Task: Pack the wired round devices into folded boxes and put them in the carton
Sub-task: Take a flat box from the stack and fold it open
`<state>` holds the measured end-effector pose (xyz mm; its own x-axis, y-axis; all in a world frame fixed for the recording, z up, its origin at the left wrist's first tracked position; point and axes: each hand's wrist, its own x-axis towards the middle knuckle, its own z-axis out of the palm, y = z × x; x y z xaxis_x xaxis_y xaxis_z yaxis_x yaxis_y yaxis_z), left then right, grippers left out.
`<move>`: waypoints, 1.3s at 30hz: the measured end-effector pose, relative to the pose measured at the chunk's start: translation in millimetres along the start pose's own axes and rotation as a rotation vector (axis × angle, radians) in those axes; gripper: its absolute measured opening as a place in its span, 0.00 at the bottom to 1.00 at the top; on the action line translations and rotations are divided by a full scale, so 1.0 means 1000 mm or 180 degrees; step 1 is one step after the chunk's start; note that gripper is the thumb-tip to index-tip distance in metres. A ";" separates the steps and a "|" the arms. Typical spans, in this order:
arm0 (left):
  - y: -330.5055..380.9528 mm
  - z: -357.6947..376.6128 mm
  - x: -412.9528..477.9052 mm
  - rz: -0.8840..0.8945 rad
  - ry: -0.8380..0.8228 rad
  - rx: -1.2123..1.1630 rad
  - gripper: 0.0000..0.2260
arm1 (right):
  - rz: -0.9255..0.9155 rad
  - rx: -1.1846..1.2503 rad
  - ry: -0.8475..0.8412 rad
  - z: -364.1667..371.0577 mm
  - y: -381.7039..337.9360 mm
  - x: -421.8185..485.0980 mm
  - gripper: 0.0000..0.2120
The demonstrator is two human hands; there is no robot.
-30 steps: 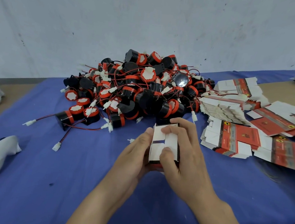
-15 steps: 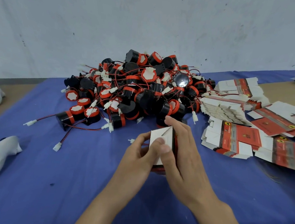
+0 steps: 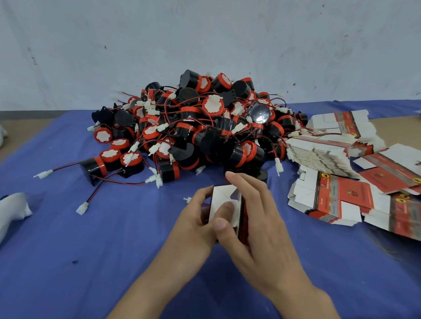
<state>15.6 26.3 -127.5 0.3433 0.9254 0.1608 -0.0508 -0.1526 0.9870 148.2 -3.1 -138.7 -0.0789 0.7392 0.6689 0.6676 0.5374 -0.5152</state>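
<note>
Just in front of the heap of wired round devices [image 3: 194, 128], both hands gripped a half-closed box [image 3: 222, 203]: left hand [image 3: 194, 223] curled round one side, right hand [image 3: 262, 229] round the other, thumb pressing a white flap. I judged the flap wanted tucking squarely, wire inside. Flat box blanks [image 3: 339, 202] lay right of the heap on blue cloth [image 3: 96, 251], with a pale wall [image 3: 214, 33] behind.

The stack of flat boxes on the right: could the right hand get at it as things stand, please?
Probably yes, once freed. The right hand grips the small box with the left hand, but the stack of flat boxes lies just to its right, with only blue cloth between.
</note>
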 end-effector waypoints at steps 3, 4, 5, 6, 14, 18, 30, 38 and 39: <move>-0.001 -0.001 0.000 0.0014 0.0026 0.0024 0.11 | -0.0022 -0.0082 0.0039 0.001 0.000 0.000 0.28; -0.001 -0.001 0.000 0.0017 0.0024 0.0013 0.12 | -0.0017 -0.0086 0.0051 0.001 -0.001 0.000 0.28; -0.001 -0.002 0.000 0.0028 0.0012 0.0011 0.13 | -0.0018 -0.0082 0.0067 0.002 -0.001 0.000 0.28; -0.001 -0.002 0.000 0.0036 -0.0009 0.0012 0.13 | -0.0025 -0.0075 0.0088 0.002 -0.001 0.000 0.28; -0.003 -0.007 -0.001 -0.0213 -0.0034 -0.0509 0.11 | -0.0020 0.0108 0.0206 -0.001 -0.001 0.001 0.26; -0.006 -0.011 0.004 -0.0257 0.0024 -0.0708 0.14 | 0.0206 0.0207 0.0083 -0.002 0.002 0.002 0.27; 0.003 -0.018 0.009 -0.0290 -0.0220 -0.1407 0.17 | 0.0805 0.0483 0.0181 -0.001 0.013 0.001 0.27; 0.006 -0.018 0.005 -0.0193 -0.0300 -0.1388 0.18 | 0.0837 0.0304 0.0079 0.000 0.020 0.001 0.23; 0.006 -0.018 0.004 -0.0189 -0.0285 -0.1384 0.17 | 0.0847 0.0322 0.0071 0.001 0.020 0.001 0.23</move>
<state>0.2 35.6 -120.9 0.4363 0.8915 0.1215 -0.4116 0.0777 0.9081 160.7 9.0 -149.0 0.1063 0.8512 0.5140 0.5854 0.3643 -0.7243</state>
